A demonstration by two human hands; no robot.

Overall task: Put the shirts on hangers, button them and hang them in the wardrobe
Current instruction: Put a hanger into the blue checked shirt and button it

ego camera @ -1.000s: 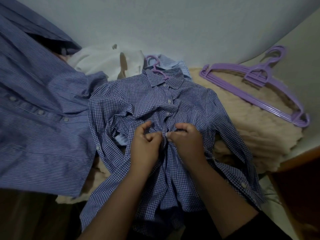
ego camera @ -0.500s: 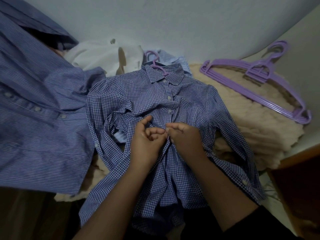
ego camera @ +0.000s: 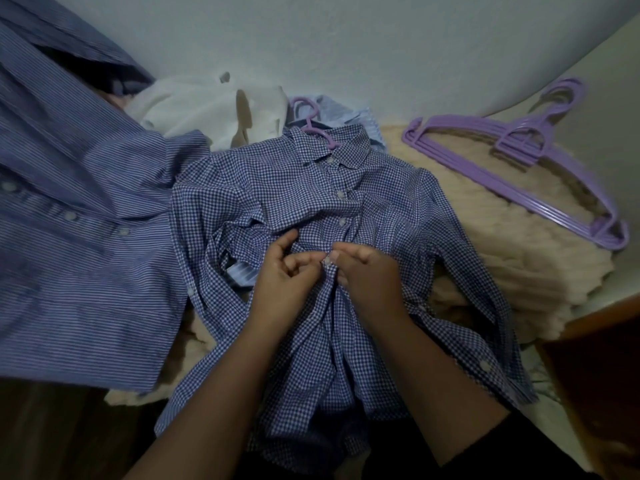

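A blue gingham shirt (ego camera: 388,202) lies face up on a cream blanket, with a purple hanger hook (ego camera: 313,128) poking out of its collar. Its upper buttons look fastened. My left hand (ego camera: 287,275) and my right hand (ego camera: 367,271) meet at the placket mid-chest, each pinching the shirt's cloth on either side of a white button (ego camera: 326,260). A large blue striped shirt (ego camera: 79,237) lies spread at the left, its button row showing.
A stack of purple hangers (ego camera: 519,161) lies on the cream blanket (ego camera: 502,258) at the right. A white garment (ego camera: 207,109) and a pale striped one (ego camera: 349,114) sit behind the collar. A dark wooden edge (ego camera: 595,368) stands at the lower right.
Both hands have shifted slightly up the placket and keep working the same button. The view has drifted a little; the shirts and hangers lie as before.
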